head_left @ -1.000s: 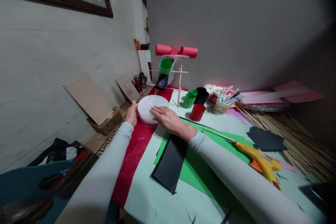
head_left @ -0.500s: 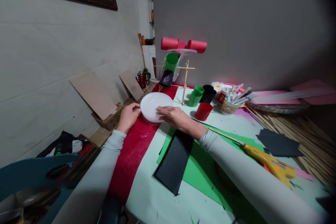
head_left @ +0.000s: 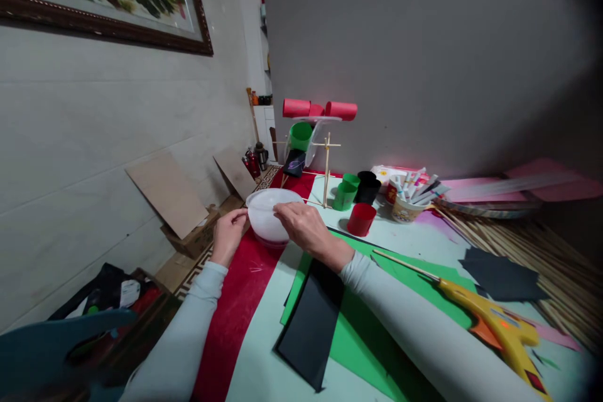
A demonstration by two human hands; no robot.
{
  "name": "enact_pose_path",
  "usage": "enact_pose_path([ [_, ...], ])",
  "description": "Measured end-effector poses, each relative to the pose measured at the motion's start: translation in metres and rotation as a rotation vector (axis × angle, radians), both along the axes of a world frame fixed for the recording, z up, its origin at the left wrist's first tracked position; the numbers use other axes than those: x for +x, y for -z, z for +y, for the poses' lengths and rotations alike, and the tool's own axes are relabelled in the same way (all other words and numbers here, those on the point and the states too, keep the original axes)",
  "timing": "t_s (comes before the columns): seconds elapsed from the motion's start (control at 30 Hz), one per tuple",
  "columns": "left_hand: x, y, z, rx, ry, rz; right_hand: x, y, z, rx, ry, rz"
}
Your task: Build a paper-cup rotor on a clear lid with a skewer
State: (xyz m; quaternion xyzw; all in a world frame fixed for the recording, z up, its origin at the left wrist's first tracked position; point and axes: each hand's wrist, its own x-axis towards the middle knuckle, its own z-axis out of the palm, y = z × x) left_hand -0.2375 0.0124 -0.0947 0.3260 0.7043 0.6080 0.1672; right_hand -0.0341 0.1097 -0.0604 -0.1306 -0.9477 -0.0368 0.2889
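In the middle of the head view, a round translucent white plastic disc [head_left: 264,217] is tilted up over a reddish round edge on the red strip of the table. My left hand [head_left: 229,235] pinches its left rim between thumb and fingers. On the right side, my right hand [head_left: 306,229] grips the disc, its fingers bent over the surface. Whether it is one disc or a stack I cannot tell. Below my right wrist lie a black paper strip [head_left: 311,320] and a green sheet [head_left: 358,320].
Behind stands a stick frame [head_left: 326,169] with pink, green and black paper tubes. A red tube [head_left: 362,220], green tubes [head_left: 346,193] and black tubes [head_left: 367,187] stand nearby. At right are a yellow glue gun [head_left: 494,320], a cup of markers [head_left: 409,207] and wooden sticks [head_left: 532,257].
The disc has tipped up from lying nearly flat, its far rim higher and its face turned towards me. My right fingers have curled more. The camera view has shifted upward.
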Motion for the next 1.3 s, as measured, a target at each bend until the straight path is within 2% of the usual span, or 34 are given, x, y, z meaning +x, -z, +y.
enact_pose_path([
  [0.1,0.001,-0.003,-0.005,-0.117,-0.042,0.172,-0.003,-0.002,0.0,0.041,0.019,-0.017],
  [0.27,0.009,-0.012,-0.007,-0.202,-0.066,0.401,-0.002,-0.01,-0.006,0.07,-0.043,-0.041],
  [0.37,0.014,-0.019,-0.013,-0.251,-0.09,0.53,-0.002,-0.021,-0.002,0.006,-0.05,0.03],
  [0.43,0.019,-0.024,-0.024,-0.284,-0.061,0.625,-0.001,-0.031,0.004,-0.078,-0.041,0.129],
  [0.5,0.029,-0.027,-0.04,-0.309,0.056,0.726,0.004,-0.044,0.009,-0.188,-0.033,0.27],
  [0.57,0.043,-0.026,-0.06,-0.325,0.242,0.808,0.016,-0.058,0.008,-0.321,-0.028,0.446],
  [0.63,0.057,-0.019,-0.077,-0.338,0.387,0.846,0.036,-0.069,-0.004,-0.482,-0.037,0.637],
  [0.67,0.063,-0.013,-0.083,-0.343,0.419,0.853,0.048,-0.074,-0.013,-0.575,-0.051,0.725],
  [0.8,0.07,0.009,-0.091,-0.344,0.395,0.845,0.099,-0.078,-0.059,-1.026,-0.156,0.903],
  [0.9,0.06,0.009,-0.09,-0.359,0.345,0.814,0.132,-0.073,-0.087,-1.312,-0.187,0.952],
  [0.97,0.049,-0.008,-0.091,-0.379,0.323,0.79,0.153,-0.068,-0.099,-1.453,-0.195,0.986],
  [1.07,0.046,-0.056,-0.095,-0.381,0.182,0.749,0.18,-0.063,-0.111,-1.589,-0.213,1.033],
  [1.13,0.065,-0.092,-0.095,-0.289,0.064,0.714,0.197,-0.06,-0.117,-1.632,-0.218,1.068],
  [1.17,0.082,-0.108,-0.093,-0.229,0.047,0.685,0.205,-0.059,-0.119,-1.641,-0.214,1.086],
  [1.2,0.103,-0.121,-0.091,-0.143,0.086,0.592,0.212,-0.057,-0.121,-1.643,-0.205,1.103],
  [1.23,0.127,-0.13,-0.087,0.031,0.173,0.308,0.219,-0.055,-0.122,-1.638,-0.195,1.119],
  [1.3,0.176,-0.137,-0.077,0.136,0.59,-0.147,0.231,-0.05,-0.123,-1.615,-0.17,1.142],
])
